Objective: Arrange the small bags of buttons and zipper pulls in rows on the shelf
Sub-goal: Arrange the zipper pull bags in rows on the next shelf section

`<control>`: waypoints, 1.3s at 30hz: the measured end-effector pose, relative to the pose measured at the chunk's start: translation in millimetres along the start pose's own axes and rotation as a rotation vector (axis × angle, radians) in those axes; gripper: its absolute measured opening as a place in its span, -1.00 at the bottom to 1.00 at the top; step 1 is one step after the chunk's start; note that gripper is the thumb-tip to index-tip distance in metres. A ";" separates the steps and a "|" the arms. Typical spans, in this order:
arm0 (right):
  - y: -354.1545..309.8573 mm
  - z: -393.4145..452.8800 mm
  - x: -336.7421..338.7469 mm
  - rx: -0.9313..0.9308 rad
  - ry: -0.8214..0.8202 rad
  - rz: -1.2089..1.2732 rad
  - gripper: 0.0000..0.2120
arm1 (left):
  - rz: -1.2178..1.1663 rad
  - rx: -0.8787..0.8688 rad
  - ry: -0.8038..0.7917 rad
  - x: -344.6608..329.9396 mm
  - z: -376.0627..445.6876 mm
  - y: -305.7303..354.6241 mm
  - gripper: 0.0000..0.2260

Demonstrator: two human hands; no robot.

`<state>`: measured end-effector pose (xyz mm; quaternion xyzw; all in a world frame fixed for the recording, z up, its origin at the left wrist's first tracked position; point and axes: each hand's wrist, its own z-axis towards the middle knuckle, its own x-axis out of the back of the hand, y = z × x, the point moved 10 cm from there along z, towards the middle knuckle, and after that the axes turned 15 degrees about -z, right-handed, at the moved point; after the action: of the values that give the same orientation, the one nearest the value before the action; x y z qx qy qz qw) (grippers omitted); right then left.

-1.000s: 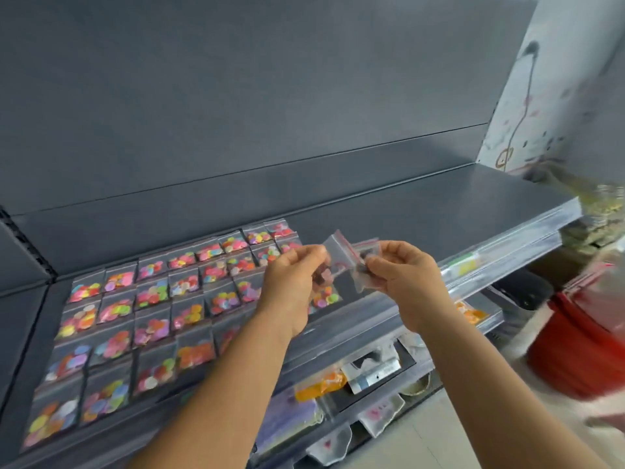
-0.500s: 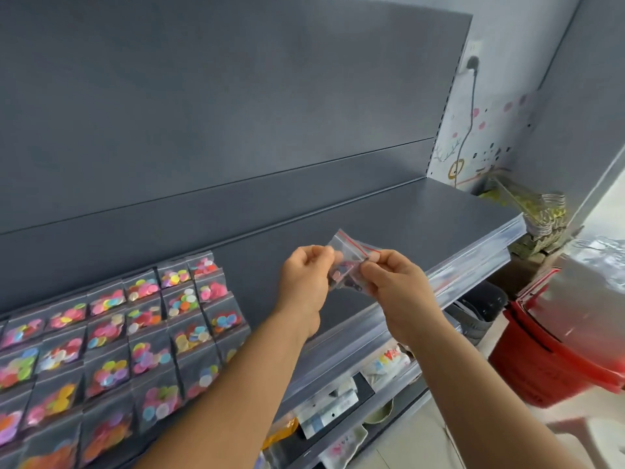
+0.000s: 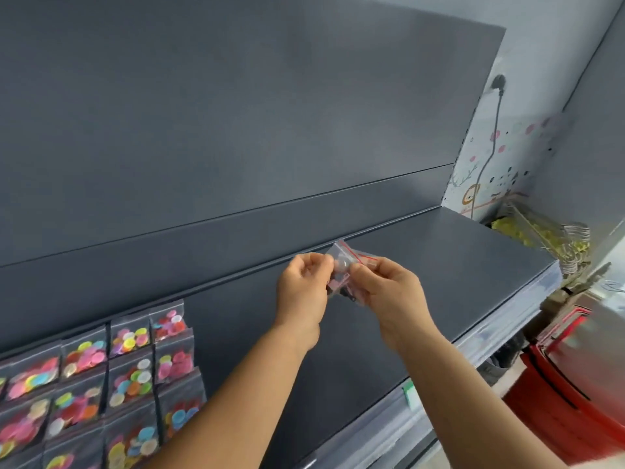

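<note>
A small clear plastic zip bag with a red seal line is being held in the air between both hands, above the bare right part of the dark grey metal shelf and clear of its surface. The left hand is being kept curled, its thumb and fingertips being pressed together on the bag's left edge. The right hand is likewise being kept curled, its thumb and forefinger being pinched on the bag's right side just below the red seal line. The two hands are being held close together, nearly touching, with the bag's upper corner being left poking up between them. Dark and pinkish small pieces are being seen through the plastic, but what they are cannot be told. On the left part of the shelf, rows of small clear bags of bright multicoloured buttons are being kept flat, edge to edge, well apart from the held bag. At the right, beyond the shelf's clear plastic front strip, a red plastic basket is being seen low down, blurred. A black cable is being seen hanging down the pale patterned wall behind the shelf's end.
</note>
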<state>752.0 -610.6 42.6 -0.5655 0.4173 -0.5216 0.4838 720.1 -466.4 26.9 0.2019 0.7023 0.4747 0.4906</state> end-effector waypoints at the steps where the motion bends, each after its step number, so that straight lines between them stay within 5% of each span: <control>1: 1.2 7.9 0.2 -0.006 0.001 -0.006 -0.87 | 0.002 0.013 -0.007 2.3 4.9 -0.9 -0.96; 7: 4.9 48.7 -19.7 -0.017 -0.162 0.040 -0.86 | 0.110 0.104 0.021 27.6 28.5 -8.8 -0.94; 20: 34.9 100.7 -76.5 -0.038 -0.501 -0.107 -0.77 | 0.405 -0.085 0.227 43.9 36.6 2.6 -0.91; 30: 51.5 129.2 -79.6 0.075 -0.418 -0.419 -0.71 | 0.568 -0.054 0.480 87.4 47.7 -15.8 -0.90; 34: 42.5 131.5 -83.6 0.207 -0.364 -0.670 -0.83 | 0.896 -0.113 0.521 85.8 52.4 -0.4 -0.87; 36: 39.9 129.5 -84.1 0.318 -0.370 -0.784 -0.65 | 1.083 -0.153 0.520 86.4 49.7 6.8 -0.75; 39: 29.3 116.1 -90.5 0.530 -0.388 -0.898 -0.67 | 1.244 -0.248 0.364 73.1 50.8 7.7 -0.72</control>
<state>858.6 -514.7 -1.6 -0.6325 -0.1068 -0.6499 0.4076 731.5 -384.3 -6.2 0.4287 0.4662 0.7737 0.0179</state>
